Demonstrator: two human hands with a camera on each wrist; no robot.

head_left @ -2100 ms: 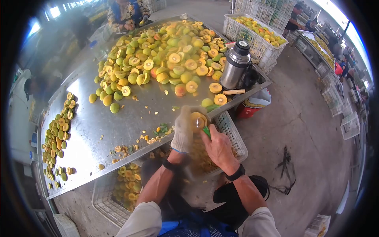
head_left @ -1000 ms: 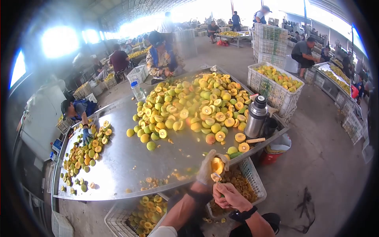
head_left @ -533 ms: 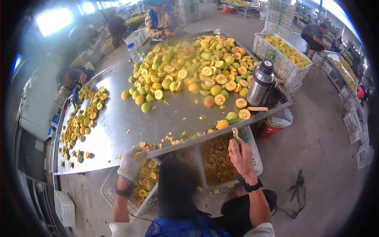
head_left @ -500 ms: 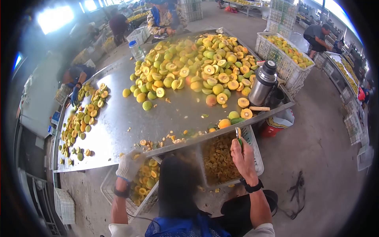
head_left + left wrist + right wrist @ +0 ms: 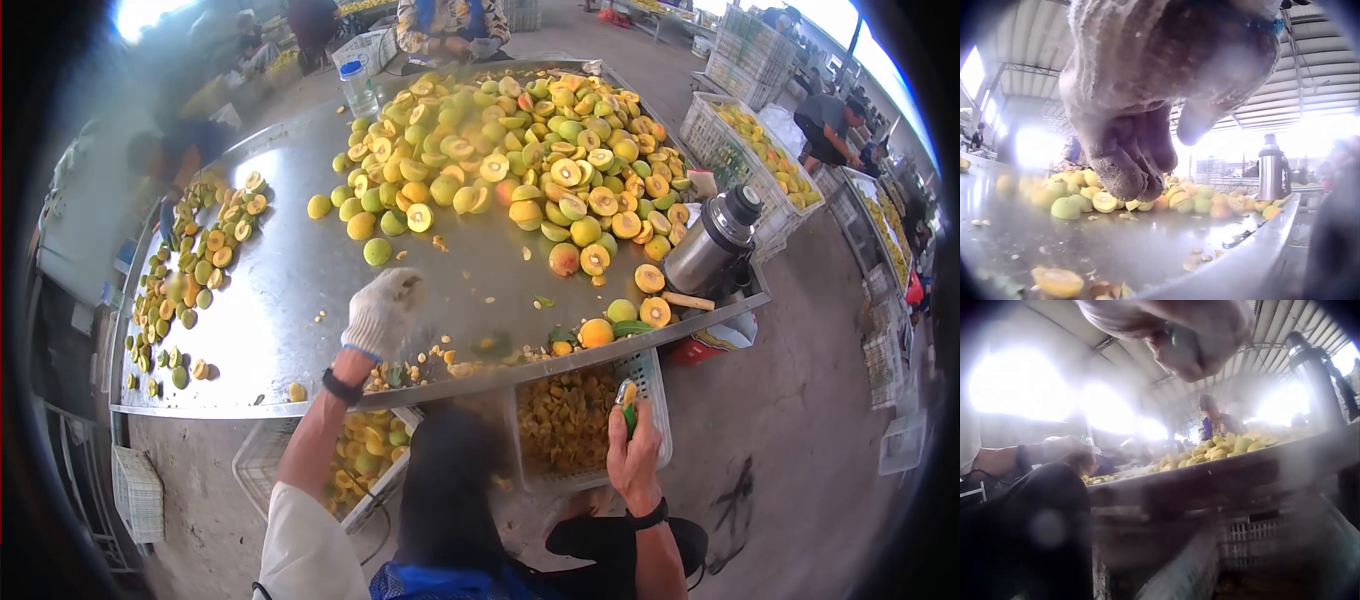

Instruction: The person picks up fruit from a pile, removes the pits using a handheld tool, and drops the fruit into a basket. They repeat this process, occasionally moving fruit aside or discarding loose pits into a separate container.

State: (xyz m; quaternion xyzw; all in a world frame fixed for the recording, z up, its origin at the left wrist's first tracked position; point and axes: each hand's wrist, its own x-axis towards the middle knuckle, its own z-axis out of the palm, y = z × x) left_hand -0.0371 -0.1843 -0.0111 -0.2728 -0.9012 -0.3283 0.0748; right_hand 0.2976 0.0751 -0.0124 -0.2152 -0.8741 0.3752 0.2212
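Note:
My left hand point(image 5: 385, 308), in a white knitted glove, is over the near part of the metal table point(image 5: 290, 330). In the left wrist view its fingers point(image 5: 1124, 178) bend loosely downward, the thumb stands apart, and nothing is held. Ahead of it lies a big heap of halved yellow-green peaches point(image 5: 490, 165), many with pits showing. My bare right hand point(image 5: 635, 455) grips a green-handled fruit corer point(image 5: 628, 400), its metal tip pointing up, above the right crate. In the right wrist view the curled fingers point(image 5: 1188, 353) hide most of the tool.
A steel thermos point(image 5: 712, 240) stands at the table's right edge. Below the near edge are a crate of scraps point(image 5: 660, 400) and a crate of peach halves point(image 5: 250, 465). More halves point(image 5: 205, 265) lie at left. A bottle point(image 5: 357, 90) and another person point(image 5: 450, 30) are at the far side.
Earlier the left hand held a peach half while the right worked the corer in it. The left hand let go over the left crate, then moved up and forward over the table.

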